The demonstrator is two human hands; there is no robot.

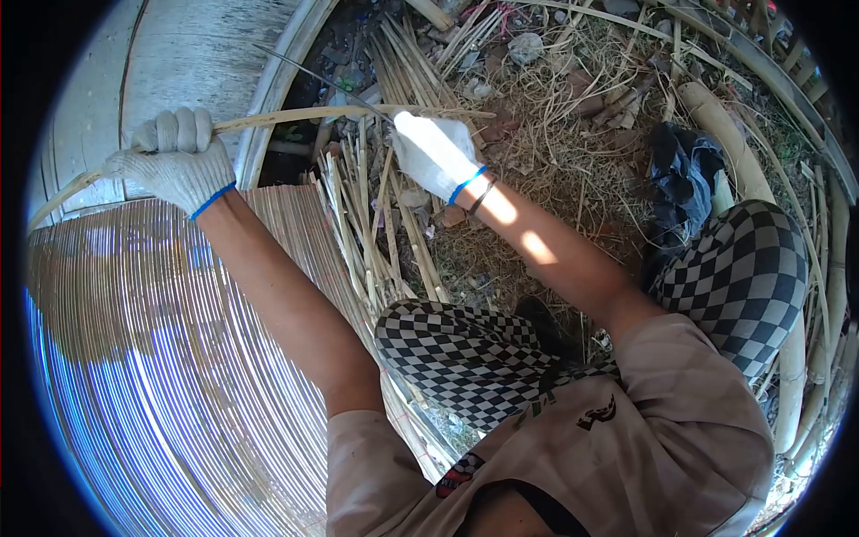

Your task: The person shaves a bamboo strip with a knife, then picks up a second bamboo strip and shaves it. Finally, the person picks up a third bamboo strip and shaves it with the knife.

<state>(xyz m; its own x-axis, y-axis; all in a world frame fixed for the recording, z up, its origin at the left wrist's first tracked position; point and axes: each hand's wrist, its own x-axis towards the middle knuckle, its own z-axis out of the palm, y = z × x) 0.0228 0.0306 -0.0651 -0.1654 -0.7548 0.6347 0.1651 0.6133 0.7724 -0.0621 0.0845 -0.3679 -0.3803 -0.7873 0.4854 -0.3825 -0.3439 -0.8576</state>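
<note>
My left hand (179,148), in a white knitted glove with a blue cuff, is wrapped round a long curved bamboo strip (295,115). The strip runs on past that hand to the lower left, and its other end shows just beyond my right hand (436,152). Also gloved, the right hand is closed on a knife whose long thin dark blade (322,79) points up and left. Blade and strip cross close by the right fingers. The knife's handle is hidden in the brightly lit glove.
A mat of thin slats (179,295) spreads below my left arm. Cut bamboo sticks (358,215) lie between it and my checkered trouser legs (465,358). Shavings (555,143) litter the ground, with a black plastic bag (684,174) and thick bamboo poles (725,134) at right.
</note>
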